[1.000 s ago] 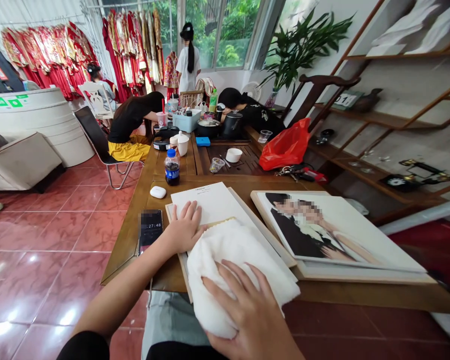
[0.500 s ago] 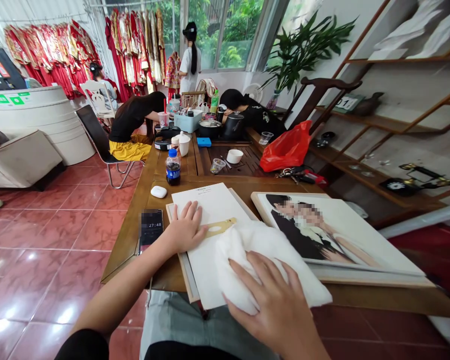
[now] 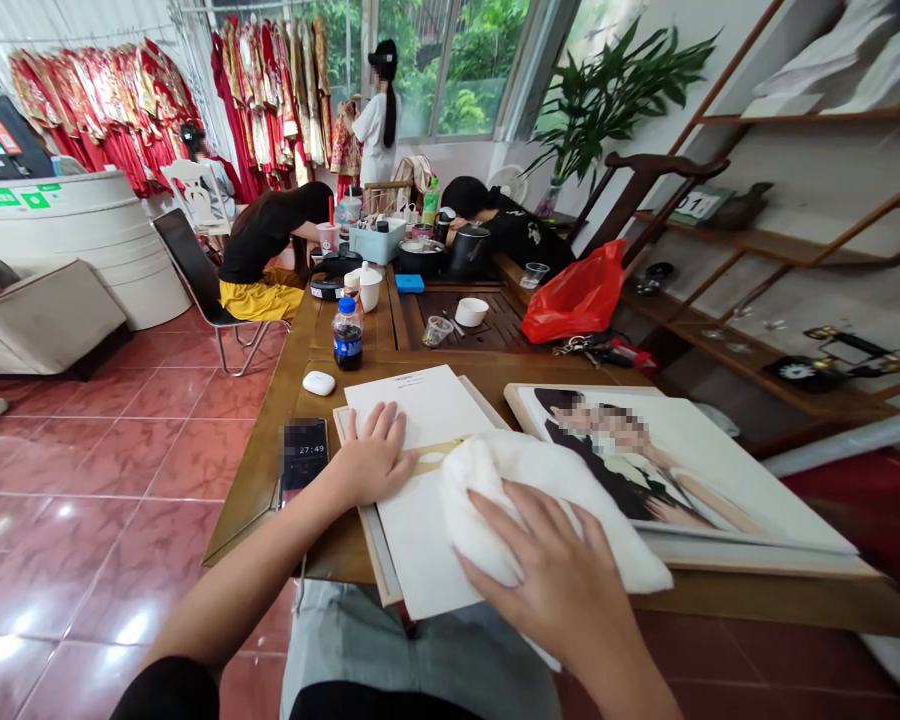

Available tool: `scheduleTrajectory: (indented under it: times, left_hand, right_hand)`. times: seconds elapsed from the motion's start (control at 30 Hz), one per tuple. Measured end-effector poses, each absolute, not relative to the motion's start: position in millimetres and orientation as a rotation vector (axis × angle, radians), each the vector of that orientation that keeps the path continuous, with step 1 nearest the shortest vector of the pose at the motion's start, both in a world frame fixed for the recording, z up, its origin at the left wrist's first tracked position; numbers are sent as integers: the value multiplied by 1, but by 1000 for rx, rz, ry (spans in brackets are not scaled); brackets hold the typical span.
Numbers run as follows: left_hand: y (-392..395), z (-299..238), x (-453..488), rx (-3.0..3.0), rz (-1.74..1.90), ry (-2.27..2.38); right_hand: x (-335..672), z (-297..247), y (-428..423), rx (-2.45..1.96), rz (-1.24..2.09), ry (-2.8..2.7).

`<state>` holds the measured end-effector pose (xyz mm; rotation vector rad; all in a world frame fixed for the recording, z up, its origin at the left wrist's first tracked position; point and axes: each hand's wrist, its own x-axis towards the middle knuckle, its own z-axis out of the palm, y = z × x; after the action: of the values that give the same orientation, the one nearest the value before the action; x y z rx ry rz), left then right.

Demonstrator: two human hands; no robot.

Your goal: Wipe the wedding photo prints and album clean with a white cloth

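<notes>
My left hand (image 3: 375, 455) lies flat, fingers spread, on a white page (image 3: 420, 545) that rests on a wood-edged board near the table's front edge. Under my right hand (image 3: 547, 555) is a bunched white cloth (image 3: 529, 465), its fingers curled over it against the page's right half. The cloth hides part of a tan printed patch (image 3: 431, 456) between the hands. To the right lies a large photo page (image 3: 727, 450) showing a couple in dark and white clothes, on another board.
Left of the page are a phone (image 3: 304, 455) and a white earbud case (image 3: 319, 383). Behind stand a cola bottle (image 3: 348, 340), a white bowl (image 3: 471, 312) and a red plastic bag (image 3: 579, 298). Two people lean on the table's far part; another person (image 3: 379, 120) stands by the window.
My right hand and the cloth have shifted slightly right and up, covering more of the tan patch. My left hand stays in place. The standing person has raised an arm toward a garment.
</notes>
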<state>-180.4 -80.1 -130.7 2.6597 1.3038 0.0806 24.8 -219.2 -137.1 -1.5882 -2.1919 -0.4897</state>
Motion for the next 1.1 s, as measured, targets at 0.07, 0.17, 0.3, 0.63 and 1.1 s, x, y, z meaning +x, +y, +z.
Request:
scheduleTrajectory:
  times: [0.07, 0.17, 0.3, 0.63, 1.1]
  left_hand:
    - [-80, -132, -180, 2662, 94, 1294]
    - [-79, -133, -181, 2675, 120, 1281]
    - [-79, -133, -181, 2685, 96, 1304]
    - [-81, -127, -181, 2674, 37, 1297]
    - [-82, -124, -180, 2650, 38, 1299]
  right_hand:
    - [32, -137, -216, -1647, -532, -2148]
    - [29, -137, -215, -1656, -519, -2139]
    - [5, -136, -219, -1531, -370, -2204]
    - [11, -131, -209, -1549, -313, -2283]
    - [10, -125, -184, -1620, -304, -2287]
